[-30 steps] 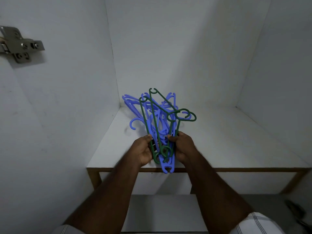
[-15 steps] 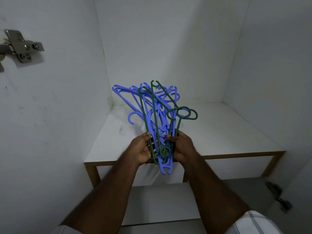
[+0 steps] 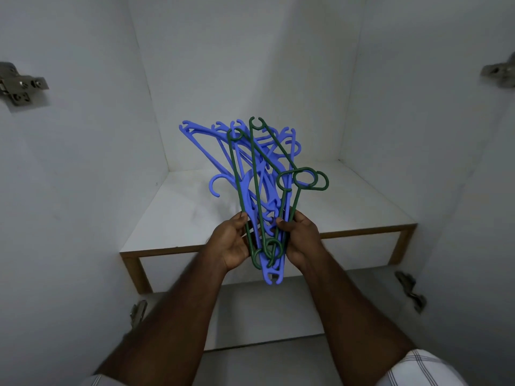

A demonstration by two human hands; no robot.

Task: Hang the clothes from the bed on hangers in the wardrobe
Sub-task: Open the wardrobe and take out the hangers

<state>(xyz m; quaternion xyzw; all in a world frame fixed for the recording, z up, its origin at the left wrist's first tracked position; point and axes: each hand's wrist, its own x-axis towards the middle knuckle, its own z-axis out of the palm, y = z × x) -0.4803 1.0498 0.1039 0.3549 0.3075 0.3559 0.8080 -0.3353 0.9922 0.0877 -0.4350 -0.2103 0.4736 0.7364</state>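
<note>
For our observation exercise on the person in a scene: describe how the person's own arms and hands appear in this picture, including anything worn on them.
Both forearms are bare from the short sleeves down. The left hand and right hand wear no gloves, and no rings, watch or bands show. At the bottom corners, the left sleeve and right sleeve are short, white cloth with a thin dark check.

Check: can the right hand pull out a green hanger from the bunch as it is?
Probably not cleanly. The right hand already grips the bunch with the left hand, so a green hanger is in reach, but green and blue hangers look interlocked, hooks crossing. It would likely snag.
</note>
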